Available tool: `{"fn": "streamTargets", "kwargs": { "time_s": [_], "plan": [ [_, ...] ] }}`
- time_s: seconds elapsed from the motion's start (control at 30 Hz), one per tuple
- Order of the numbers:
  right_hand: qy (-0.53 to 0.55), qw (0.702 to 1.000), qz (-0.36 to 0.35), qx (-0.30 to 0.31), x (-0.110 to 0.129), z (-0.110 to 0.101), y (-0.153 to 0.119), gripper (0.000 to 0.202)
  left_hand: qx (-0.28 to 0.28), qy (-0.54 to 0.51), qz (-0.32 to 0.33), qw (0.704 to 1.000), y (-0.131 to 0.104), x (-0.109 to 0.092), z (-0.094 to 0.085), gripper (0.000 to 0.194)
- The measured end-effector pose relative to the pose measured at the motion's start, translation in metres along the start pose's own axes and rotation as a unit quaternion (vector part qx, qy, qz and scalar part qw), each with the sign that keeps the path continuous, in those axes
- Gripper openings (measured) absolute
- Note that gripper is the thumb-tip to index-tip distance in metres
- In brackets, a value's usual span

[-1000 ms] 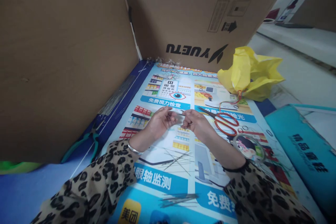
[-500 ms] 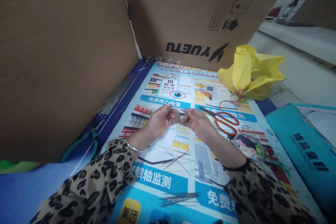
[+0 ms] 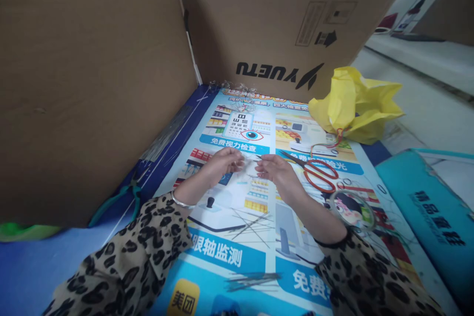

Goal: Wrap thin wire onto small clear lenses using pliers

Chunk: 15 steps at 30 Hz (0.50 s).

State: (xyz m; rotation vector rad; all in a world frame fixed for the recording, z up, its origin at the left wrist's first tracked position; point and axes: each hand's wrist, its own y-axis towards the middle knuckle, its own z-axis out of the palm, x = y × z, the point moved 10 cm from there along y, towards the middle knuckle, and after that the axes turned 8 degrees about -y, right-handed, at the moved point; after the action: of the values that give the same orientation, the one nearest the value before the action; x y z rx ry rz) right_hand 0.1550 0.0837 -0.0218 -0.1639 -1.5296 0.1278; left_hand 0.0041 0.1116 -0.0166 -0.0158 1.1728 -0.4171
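Both hands are raised over the middle of the printed poster (image 3: 272, 252), fingertips pinched and facing each other with a small gap between. My left hand (image 3: 223, 167) and my right hand (image 3: 280, 175) hold a fine, pale wire (image 3: 251, 160) that shows only faintly in the gap. Blur hides its exact shape. Below the hands, several loose thin wires (image 3: 252, 224) lie crossed on the poster. Nearer to me is a bundle of short wires (image 3: 254, 280). Orange-handled scissors (image 3: 321, 176) rest just right of my right hand, blades pointing towards it.
Cardboard walls (image 3: 259, 24) stand behind and on the left. Teal-handled pliers (image 3: 136, 197) and long straight wires (image 3: 166, 131) lie at left. On the right are a roll of tape (image 3: 335, 207), a yellow bag (image 3: 344, 103) and a turquoise box (image 3: 418, 197). Bent wire pieces (image 3: 242, 107) sit at the back.
My left hand has shifted slightly left and turned, so the gap between the hands is wider. My right hand has barely moved. The view has tipped slightly.
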Motion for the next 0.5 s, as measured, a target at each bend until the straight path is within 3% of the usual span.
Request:
{"fn": "streamTargets", "kwargs": {
  "time_s": [0.1,0.17,0.3,0.4,0.5],
  "plan": [
    [-0.047,0.998,-0.038,-0.025,0.003,-0.001,-0.001,0.028,-0.105,0.144,0.142,0.974,-0.002,-0.034,-0.025,0.016],
    [-0.079,0.995,-0.06,-0.03,0.003,-0.001,0.0,0.027,-0.14,0.201,0.223,0.943,-0.009,-0.052,-0.028,0.016],
    [-0.152,0.983,-0.101,-0.034,0.002,-0.005,0.003,0.024,-0.089,0.275,0.29,0.912,-0.023,-0.061,-0.002,0.015],
    [-0.251,0.949,-0.18,-0.057,0.017,-0.007,-0.001,0.022,-0.019,0.331,0.32,0.888,-0.032,-0.058,0.025,0.012],
    [-0.296,0.923,-0.229,-0.09,0.031,-0.011,-0.007,0.023,-0.005,0.376,0.36,0.854,-0.04,-0.06,0.036,0.015]
  ]
}}
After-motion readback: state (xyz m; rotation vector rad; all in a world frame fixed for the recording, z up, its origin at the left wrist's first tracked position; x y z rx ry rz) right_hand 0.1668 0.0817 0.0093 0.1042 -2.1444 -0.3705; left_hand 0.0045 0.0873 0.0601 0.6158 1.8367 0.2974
